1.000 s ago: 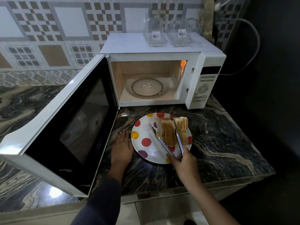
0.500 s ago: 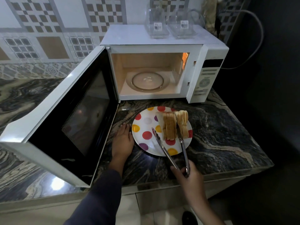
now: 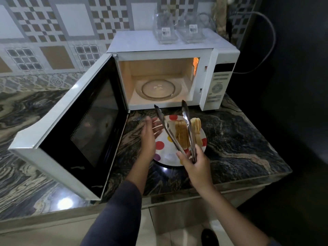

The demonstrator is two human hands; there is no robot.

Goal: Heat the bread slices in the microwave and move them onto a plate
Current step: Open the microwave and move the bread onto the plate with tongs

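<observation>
Toasted bread slices [image 3: 182, 134] stand on edge in two groups on a white plate [image 3: 164, 154] with coloured dots, on the counter in front of the microwave [image 3: 170, 75]. The microwave door [image 3: 79, 128] hangs wide open and the glass turntable [image 3: 158, 89] inside is bare. My right hand [image 3: 196, 165] grips metal tongs [image 3: 174, 128] by their rear end, arms spread and raised above the plate with nothing between them. My left hand [image 3: 150, 134] hovers with straight fingers over the plate's left edge.
Two clear glass containers [image 3: 179, 28] with barcode labels sit on top of the microwave. A power cable [image 3: 266, 41] runs along the dark wall at right. The marble counter [image 3: 239, 139] ends at a front edge just below my hands and drops off at right.
My right hand has lifted the tongs off the plate, their tips now up near the microwave opening. My left hand has risen from the counter and moved over the plate's left edge.
</observation>
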